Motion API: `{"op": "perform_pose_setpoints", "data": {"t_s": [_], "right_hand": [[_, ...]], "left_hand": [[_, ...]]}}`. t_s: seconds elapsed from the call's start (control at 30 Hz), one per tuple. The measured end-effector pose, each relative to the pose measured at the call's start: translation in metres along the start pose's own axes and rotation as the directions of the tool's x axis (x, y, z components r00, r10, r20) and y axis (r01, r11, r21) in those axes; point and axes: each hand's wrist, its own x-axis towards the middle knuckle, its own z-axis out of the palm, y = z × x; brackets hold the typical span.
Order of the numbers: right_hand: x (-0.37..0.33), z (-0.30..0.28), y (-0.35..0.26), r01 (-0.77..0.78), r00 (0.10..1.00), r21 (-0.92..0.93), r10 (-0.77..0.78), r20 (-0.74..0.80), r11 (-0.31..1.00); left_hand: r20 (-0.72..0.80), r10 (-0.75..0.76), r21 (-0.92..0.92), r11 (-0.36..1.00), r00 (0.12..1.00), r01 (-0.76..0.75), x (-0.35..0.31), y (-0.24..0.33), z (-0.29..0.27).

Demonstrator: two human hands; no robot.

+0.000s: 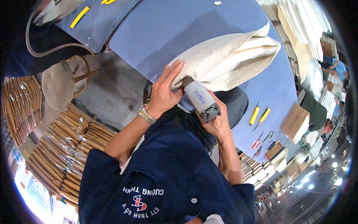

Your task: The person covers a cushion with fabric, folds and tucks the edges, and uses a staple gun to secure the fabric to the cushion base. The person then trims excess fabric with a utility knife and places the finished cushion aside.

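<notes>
Steadying, apparently, the near edge of a cream fabric-covered piece (212, 56) over the blue desk (149, 30), the left hand (166, 91) lies along it; whether its fingers close underneath cannot be told. The right hand (216, 125) grips a grey pneumatic stapler (196, 95), nose at that edge, presumably for aim (contact point hidden).

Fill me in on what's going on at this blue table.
A person's bare left hand is on the near edge of a cream, textured fabric piece over the flat blue table. The bare right hand grips a grey, boxy handheld tool with black ends, its nose at that same edge, close to the left hand; whether it touches the fabric is unclear. Two yellow-handled tools and red-handled scissors lie to the right on the table.
</notes>
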Motion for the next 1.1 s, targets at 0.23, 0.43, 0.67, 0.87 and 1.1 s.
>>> {"op": "perform_pose_setpoints", "data": {"t_s": [0.23,0.43,0.67,0.87,1.1], "right_hand": [[0.006,0.009,0.002,-0.052,0.998,0.009,0.051,0.027,0.999],[0.011,0.008,0.003,0.021,0.999,-0.038,-0.023,-0.028,0.999],[-0.002,-0.003,-0.004,0.031,0.987,0.013,-0.029,-0.156,0.999],[-0.09,-0.034,0.013,-0.232,0.898,0.143,0.269,-0.349,0.962],[-0.154,-0.067,0.1,-0.621,0.558,0.035,0.474,-0.681,0.783]], "left_hand": [[0.044,-0.013,-0.007,1.0,0.999,0.013,0.003,-0.003,-0.007],[0.029,-0.037,-0.027,0.999,0.999,0.038,0.006,-0.002,-0.009],[0.059,-0.151,0.042,0.988,0.987,0.149,0.013,0.013,-0.016],[0.04,-0.117,0.093,0.989,0.992,0.113,0.006,0.004,-0.016],[0.111,-0.085,0.032,0.996,0.99,0.081,0.005,0.0,0.002]]}}
